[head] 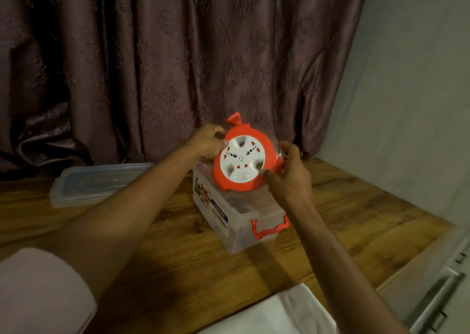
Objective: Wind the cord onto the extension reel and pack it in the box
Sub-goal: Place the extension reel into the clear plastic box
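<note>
Label on the clear plastic box (229,221) is there, but the writing is too blurred to read. Both arms reach forward: left hand (207,141) pinches the orange extension reel (245,159) at its left rim, right hand (290,173) curls fingers (270,174) round its right edge. Reel hangs tilted, white socket face toward us, just above the open box on the wooden counter (343,206). Lid (94,183) lies left.

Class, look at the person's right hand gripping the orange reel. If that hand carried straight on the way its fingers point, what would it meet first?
The right hand already grips the reel, so the reel comes first. Past it, probably the left hand on the far rim, though depth is unclear.
</note>
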